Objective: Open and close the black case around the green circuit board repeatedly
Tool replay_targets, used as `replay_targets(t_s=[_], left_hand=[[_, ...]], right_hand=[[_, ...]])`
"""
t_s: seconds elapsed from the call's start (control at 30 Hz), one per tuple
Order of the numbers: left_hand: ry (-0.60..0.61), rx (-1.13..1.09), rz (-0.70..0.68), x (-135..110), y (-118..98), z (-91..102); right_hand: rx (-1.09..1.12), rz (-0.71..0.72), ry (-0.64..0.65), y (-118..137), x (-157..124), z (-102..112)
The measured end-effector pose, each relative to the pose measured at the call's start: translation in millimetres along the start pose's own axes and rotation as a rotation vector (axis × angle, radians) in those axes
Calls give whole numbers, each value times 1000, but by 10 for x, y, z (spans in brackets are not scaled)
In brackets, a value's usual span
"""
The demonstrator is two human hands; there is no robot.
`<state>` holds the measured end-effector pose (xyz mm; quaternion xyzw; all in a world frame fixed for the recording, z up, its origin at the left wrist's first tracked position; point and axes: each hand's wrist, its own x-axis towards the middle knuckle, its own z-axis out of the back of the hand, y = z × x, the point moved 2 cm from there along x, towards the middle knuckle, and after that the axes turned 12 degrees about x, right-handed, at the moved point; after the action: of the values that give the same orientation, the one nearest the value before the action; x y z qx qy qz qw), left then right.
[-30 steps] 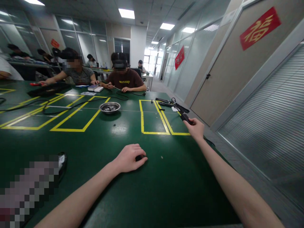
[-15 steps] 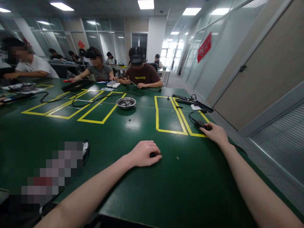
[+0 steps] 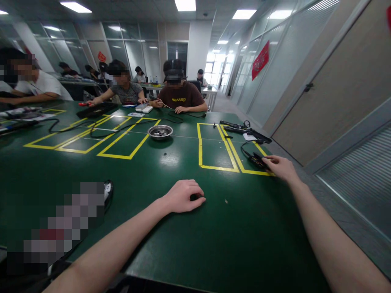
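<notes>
- Dark green desk point(image 3: 189, 244) with yellow tape rectangles point(image 3: 214, 146) serves as the landmark; all items sit on its top.
- Round shallow steel dish point(image 3: 160, 131) lies on the desk toward its far middle, well apart from both hands.
- Left hand point(image 3: 183, 196) rests knuckles-up near the desk's centre, fingers point(image 3: 195, 191) curled closed over a small black object point(image 3: 194, 197) that is mostly hidden.
- Tiny pale speck point(image 3: 226, 201) lies on the desk just right of that hand.
- Right hand point(image 3: 282, 167) is at the desk's right edge, fingertips touching a flat black device point(image 3: 258, 160) with a black cable point(image 3: 244, 148); whether they grip it cannot be told.
</notes>
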<state>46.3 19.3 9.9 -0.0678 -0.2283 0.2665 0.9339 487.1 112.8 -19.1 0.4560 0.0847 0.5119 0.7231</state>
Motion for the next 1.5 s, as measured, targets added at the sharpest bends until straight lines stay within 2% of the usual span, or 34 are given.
replay_targets(t_s=[0.1, 0.4, 0.53, 0.73, 0.93, 1.3, 1.4, 1.5], left_hand=[[-9, -6, -3, -10, 5, 2], [-1, -10, -2, -18, 22, 12], [3, -3, 1, -19, 27, 5], [4, -3, 4, -20, 29, 4], [0, 9, -7, -21, 26, 5], [-3, 0, -3, -25, 29, 2], [-3, -5, 2, -23, 29, 6], [0, -10, 1, -22, 26, 9]], right_hand=[[82, -87, -26, -16, -3, 22], [178, -161, -45, -122, -28, -8], [194, -143, -46, -68, -31, -4], [-72, 63, 63, 111, -21, -13], [-51, 20, 84, 155, -50, -27], [18, 32, 114, 162, -60, -32], [40, 34, 97, 160, -56, -8], [46, 34, 24, 152, -32, 55]])
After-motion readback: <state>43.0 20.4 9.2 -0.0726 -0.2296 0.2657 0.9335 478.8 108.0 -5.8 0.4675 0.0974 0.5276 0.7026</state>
